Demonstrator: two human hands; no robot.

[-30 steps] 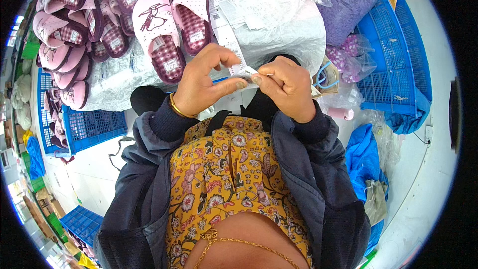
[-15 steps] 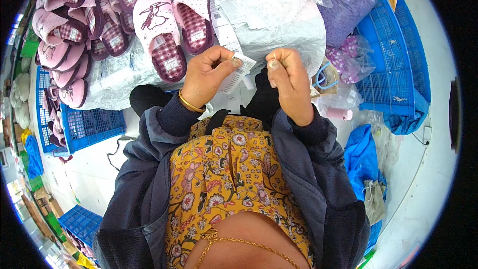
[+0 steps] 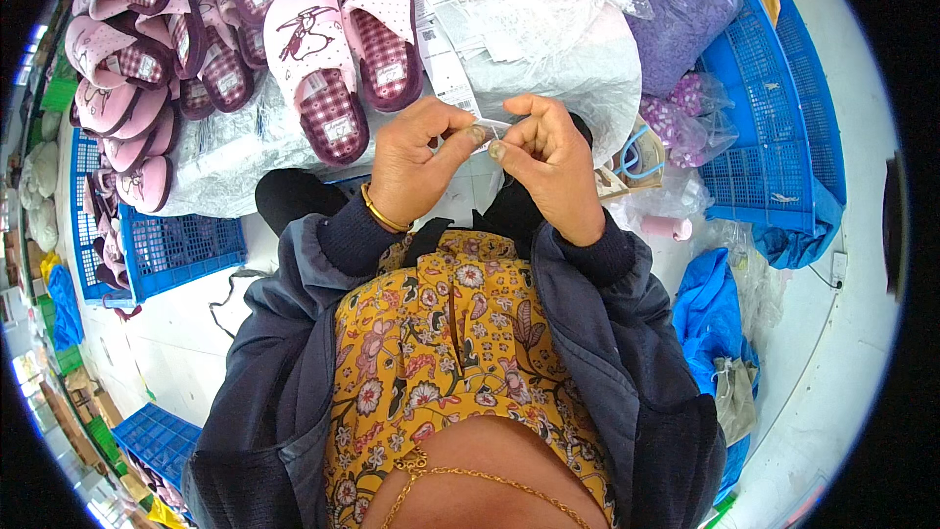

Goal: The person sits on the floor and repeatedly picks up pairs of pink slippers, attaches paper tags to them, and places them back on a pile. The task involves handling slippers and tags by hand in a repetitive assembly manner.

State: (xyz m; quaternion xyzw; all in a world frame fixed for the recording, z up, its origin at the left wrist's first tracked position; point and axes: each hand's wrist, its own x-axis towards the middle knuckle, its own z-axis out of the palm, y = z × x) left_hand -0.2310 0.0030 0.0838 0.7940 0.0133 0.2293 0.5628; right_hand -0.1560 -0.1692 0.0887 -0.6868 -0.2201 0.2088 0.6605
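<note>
Both of my hands meet in front of me at the near edge of the covered table. My left hand (image 3: 421, 162) pinches a white paper tag (image 3: 487, 125) between thumb and forefinger; the tag is turned so that only a narrow part shows. My right hand (image 3: 553, 171) is closed at the fingertips beside it, on what looks like a thin white strand at the tag, too fine to make out fully. Just beyond my left hand lies a pair of pink slippers, the left slipper (image 3: 305, 29) and the right slipper (image 3: 377, 24), with checked maroon insoles.
More pink slippers (image 3: 132, 59) are heaped at the left of the table. Long printed paper labels (image 3: 446, 69) and clear plastic bags (image 3: 548, 0) lie beyond my hands. Blue crates (image 3: 754, 118) stand right, another blue crate (image 3: 186, 255) left. A small box (image 3: 622, 171) sits by my right hand.
My right hand has moved left and brought its fingertips close to the tag in my left hand. The tag has turned from face-up to nearly edge-on.
</note>
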